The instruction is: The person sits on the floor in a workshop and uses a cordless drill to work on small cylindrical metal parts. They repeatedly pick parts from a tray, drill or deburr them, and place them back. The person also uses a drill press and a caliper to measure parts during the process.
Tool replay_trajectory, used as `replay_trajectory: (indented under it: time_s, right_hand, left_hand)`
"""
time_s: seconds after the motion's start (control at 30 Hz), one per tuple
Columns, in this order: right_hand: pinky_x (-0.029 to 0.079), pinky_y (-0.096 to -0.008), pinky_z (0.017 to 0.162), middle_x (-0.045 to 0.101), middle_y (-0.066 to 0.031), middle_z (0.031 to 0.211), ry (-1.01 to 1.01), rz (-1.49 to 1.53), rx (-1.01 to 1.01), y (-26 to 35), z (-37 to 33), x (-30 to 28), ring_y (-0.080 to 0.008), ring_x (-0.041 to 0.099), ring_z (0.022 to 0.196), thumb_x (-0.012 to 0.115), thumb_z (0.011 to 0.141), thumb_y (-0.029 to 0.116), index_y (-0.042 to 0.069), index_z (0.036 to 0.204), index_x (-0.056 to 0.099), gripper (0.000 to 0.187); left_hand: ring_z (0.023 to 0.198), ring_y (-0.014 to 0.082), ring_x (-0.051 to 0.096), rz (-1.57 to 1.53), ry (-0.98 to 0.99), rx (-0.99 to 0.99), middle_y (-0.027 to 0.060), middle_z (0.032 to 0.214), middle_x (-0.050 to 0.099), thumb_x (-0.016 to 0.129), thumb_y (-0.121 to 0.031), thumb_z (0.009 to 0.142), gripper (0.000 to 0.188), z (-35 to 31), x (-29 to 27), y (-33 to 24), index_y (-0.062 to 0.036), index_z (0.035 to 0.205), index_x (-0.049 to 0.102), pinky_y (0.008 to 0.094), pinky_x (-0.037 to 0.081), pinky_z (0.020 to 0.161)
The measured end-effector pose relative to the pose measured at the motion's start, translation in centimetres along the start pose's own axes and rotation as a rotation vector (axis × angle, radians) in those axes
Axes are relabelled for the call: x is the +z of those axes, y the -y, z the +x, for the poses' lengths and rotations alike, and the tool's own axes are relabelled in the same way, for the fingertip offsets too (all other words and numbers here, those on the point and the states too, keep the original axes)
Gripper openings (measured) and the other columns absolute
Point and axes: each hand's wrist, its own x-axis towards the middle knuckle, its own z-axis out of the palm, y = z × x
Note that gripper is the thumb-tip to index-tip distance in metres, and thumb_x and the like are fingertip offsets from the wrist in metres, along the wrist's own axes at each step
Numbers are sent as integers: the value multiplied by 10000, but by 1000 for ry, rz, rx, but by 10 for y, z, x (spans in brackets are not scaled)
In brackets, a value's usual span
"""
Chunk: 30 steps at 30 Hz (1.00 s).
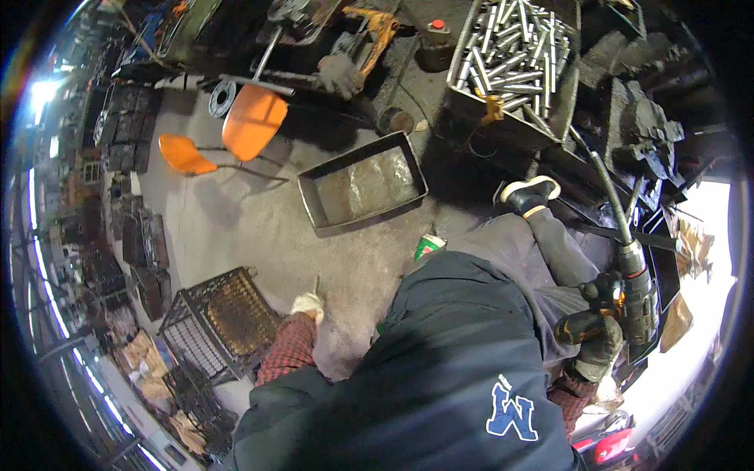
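My left hand (pixel 307 305), in a pale work glove, is closed around a thin short metal rod (pixel 316 284) above the concrete floor. Over on the right, my right hand (pixel 599 350), also gloved, grips the dark handle of a power drill (pixel 639 302). A long metal shaft (pixel 603 179) lines up with the front of the drill and reaches up toward a metal bin (pixel 572 86). That bin holds many shiny metal pins (pixel 514 59). Whether the shaft is fixed in the drill I cannot tell.
A shallow rectangular metal tray (pixel 363 225) lies on the floor ahead. Left of it stands an orange chair (pixel 255 122). A black plastic crate (pixel 228 322) sits near my left arm. Beside my leg is a green can (pixel 428 246). Dark machinery (pixel 345 74) lines the far side.
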Motion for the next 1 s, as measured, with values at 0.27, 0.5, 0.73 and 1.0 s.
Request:
replay_trajectory:
  time_s: [0.27,0.5,0.73,1.0]
  right_hand:
    - [646,-438,997,769,-141,1306,5,-115,-16,9,18,-13,-273,762,1137,781,984,87,11,1351,698,384]
    - [647,-432,988,776,-141,1291,48,-184,-31,23,43,-13,-272,766,1122,780,981,92,6,1334,710,371]
    - [649,-427,979,783,-142,1276,68,-229,-53,35,58,-10,-272,771,1106,779,978,97,2,1318,722,358]
    - [651,-421,969,790,-142,1258,53,-306,-78,46,68,-3,-271,776,1088,778,974,103,-3,1299,735,344]
  left_hand:
    - [962,373,825,-442,-104,190,141,1004,833,749,-306,859,225,-50,185,-90,-169,991,868,529,662,793]
    - [867,383,817,-361,-211,330,147,896,812,727,-323,860,210,-38,172,-167,-157,924,837,545,641,732]
    - [740,352,775,-286,-343,306,107,778,764,770,-261,793,144,-4,228,-146,-128,830,809,505,603,633]
    - [646,292,757,-511,-549,-142,82,715,727,722,-330,993,285,-71,320,-49,-114,808,744,441,577,543]
